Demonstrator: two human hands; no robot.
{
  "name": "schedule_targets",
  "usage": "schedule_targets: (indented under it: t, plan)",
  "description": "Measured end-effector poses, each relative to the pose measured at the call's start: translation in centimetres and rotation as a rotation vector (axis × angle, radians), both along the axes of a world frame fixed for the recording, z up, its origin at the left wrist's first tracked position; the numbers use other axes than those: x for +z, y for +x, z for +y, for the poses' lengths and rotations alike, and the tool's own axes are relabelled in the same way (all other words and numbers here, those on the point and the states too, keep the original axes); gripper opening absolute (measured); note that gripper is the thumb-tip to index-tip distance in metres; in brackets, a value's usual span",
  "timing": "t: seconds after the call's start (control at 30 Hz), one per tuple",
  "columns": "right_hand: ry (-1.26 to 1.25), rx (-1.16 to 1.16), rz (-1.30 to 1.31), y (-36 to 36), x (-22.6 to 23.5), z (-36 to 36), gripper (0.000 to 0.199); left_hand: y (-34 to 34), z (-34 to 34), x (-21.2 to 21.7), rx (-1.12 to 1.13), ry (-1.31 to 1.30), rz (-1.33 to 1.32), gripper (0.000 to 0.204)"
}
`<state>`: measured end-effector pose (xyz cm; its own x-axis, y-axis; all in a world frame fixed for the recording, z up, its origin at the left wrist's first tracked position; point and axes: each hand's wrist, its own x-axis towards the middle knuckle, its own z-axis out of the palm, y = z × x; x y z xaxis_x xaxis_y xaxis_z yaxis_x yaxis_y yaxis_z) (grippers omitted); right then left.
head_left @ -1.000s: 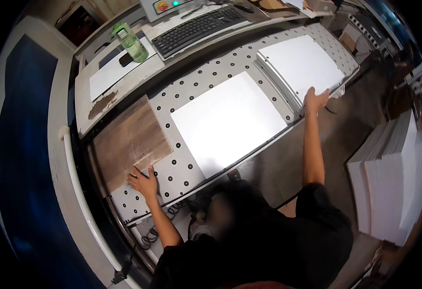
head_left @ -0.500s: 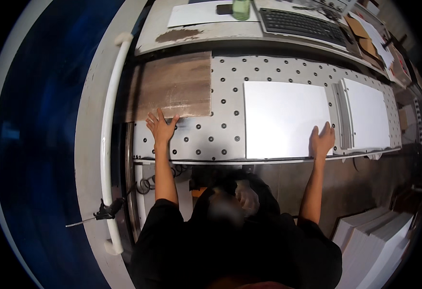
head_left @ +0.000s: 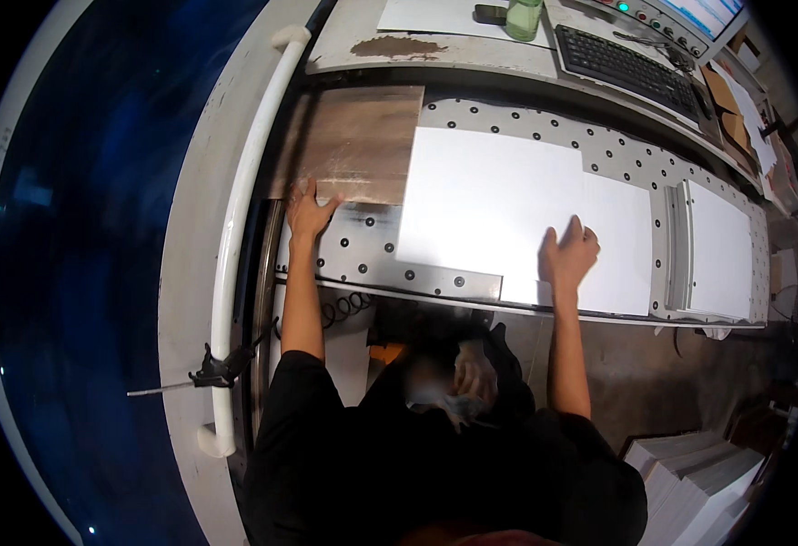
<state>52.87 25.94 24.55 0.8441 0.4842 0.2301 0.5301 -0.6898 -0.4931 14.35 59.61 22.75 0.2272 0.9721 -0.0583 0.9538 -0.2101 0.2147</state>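
Note:
My left hand (head_left: 310,209) lies flat with fingers spread on the near edge of a worn brown board (head_left: 353,144) at the left end of a white perforated table (head_left: 372,250). My right hand (head_left: 569,256) presses flat, fingers apart, on a large white sheet (head_left: 490,205) lying on the middle of that table, near the sheet's front edge. A second white sheet (head_left: 617,246) lies partly under or beside it on the right. Neither hand grips anything.
A further white sheet (head_left: 719,253) rests at the table's right end beyond a metal rail (head_left: 676,246). Behind the table are a black keyboard (head_left: 626,64), a green bottle (head_left: 524,16) and papers. A white pipe rail (head_left: 240,218) borders the left. Stacked white sheets (head_left: 690,482) lie at lower right.
The view has swung left and closer. My right hand has come from the far right sheet onto the large middle sheet, which has shifted left to the brown board. My left hand stays on the board.

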Motion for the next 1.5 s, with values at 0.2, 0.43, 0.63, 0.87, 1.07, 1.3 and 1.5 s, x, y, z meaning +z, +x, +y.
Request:
schedule_targets:
  t: [0.2, 0.43, 0.63, 0.87, 1.07, 1.3, 1.5]
  plan:
    - [0.374, 0.55, 0.318, -6.9, 0.4, 8.4, 0.051, -4.2, 1.0, 0.6, 0.078, 0.018, -0.7, 0.089]
    - [0.403, 0.675, 0.262, -11.5, -3.1, 9.6, 0.036, 2.6, -9.6, -1.7, 0.253, 0.048, -0.373, 0.11]
    - [0.315, 0.756, 0.109, -11.7, -3.4, 9.2, 0.03, 5.7, -7.3, -3.0, 0.295, 0.017, -0.335, 0.113]
    - [0.304, 0.734, 0.087, -12.2, -2.8, 9.5, 0.029, 6.9, -2.6, -2.3, 0.389, -0.037, -0.257, 0.117]
    - [0.271, 0.726, 0.093, -12.2, -2.7, 9.8, 0.033, 5.8, 0.8, -3.2, 0.471, -0.016, -0.235, 0.123]
    - [0.261, 0.78, 0.097, -12.5, -2.5, 13.3, 0.051, -1.7, 6.2, -5.2, 0.421, -0.014, -0.436, 0.122]
    - [0.28, 0.92, 0.053, -13.3, -3.0, 20.4, 0.072, -1.3, 5.9, -5.0, 0.521, 0.0, -0.355, 0.12]
